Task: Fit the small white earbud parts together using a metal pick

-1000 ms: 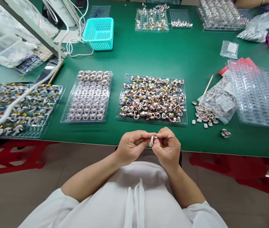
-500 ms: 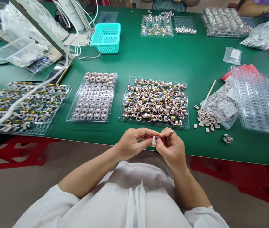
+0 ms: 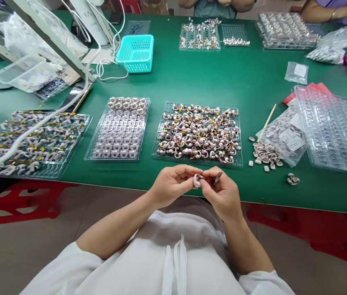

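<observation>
My left hand [image 3: 171, 184] and my right hand [image 3: 221, 192] meet at the near edge of the green table [image 3: 207, 78]. Between their fingertips is a small white earpiece shell [image 3: 197, 180], pinched by my left thumb and forefinger. The fingers of my right hand are closed on thin metal tweezers [image 3: 217, 177] and touch the shell as well. Just beyond my hands lies a clear tray [image 3: 198, 134] heaped with the same white shells and their coloured wires.
A tray of neatly rowed shells [image 3: 120, 129] and a tray of white stems [image 3: 30, 141] lie to the left. Loose small caps [image 3: 264, 155], a bag, a wooden stick [image 3: 267, 120] and empty clear trays [image 3: 330, 129] sit right. Turquoise basket [image 3: 135, 53], cables and other people's trays at the back.
My hands stay together on the shell; my right hand has turned the tweezers more upright. The view has tipped up slightly, showing more of the far side of the table.
</observation>
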`<state>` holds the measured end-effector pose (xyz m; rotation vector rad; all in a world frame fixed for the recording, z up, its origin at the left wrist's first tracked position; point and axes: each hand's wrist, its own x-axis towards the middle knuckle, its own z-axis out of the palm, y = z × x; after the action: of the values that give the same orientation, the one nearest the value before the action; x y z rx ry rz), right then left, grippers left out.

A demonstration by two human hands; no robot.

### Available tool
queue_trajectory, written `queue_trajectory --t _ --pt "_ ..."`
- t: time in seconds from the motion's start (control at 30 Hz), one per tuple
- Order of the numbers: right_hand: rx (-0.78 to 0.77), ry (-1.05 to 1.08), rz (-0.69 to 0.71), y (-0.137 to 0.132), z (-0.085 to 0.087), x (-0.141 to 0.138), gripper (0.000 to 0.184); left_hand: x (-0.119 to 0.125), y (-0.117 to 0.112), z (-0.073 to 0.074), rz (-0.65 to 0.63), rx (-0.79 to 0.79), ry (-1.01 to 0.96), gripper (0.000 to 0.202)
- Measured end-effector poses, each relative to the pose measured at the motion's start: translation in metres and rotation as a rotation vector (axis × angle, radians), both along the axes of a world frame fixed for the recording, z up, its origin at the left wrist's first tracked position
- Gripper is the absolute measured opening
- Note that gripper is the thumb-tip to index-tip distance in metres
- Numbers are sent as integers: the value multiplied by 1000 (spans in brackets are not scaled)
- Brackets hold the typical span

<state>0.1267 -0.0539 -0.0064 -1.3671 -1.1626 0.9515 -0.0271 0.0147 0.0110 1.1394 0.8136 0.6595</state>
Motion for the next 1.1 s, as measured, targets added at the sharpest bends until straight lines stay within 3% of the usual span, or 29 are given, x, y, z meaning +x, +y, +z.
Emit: queue_trajectory --t 0.2,0.3,0.5,0.6,0.73,0.83,1.1 --pt "-17 40 80 -6 2 14 21 -1 1 0 59 -25 -4 25" --pt "-28 70 40 -9 -1 17 15 -2 3 0 50 -41 -8 24" --pt "-90 88 106 -7 0 14 14 -2 4 1 28 -5 -22 19" --pt "-70 -16 52 -7 2 10 16 -1 3 1 47 21 3 19" --pt "49 -222 -36 -7 0 3 7 -1 3 0 71 38 22 21" --pt "57 -251 -45 -7 -1 0 7 -2 2 -2 72 72 52 21" --pt "-183 231 63 -8 -8 -1 18 -3 -2 -11 83 154 111 16"
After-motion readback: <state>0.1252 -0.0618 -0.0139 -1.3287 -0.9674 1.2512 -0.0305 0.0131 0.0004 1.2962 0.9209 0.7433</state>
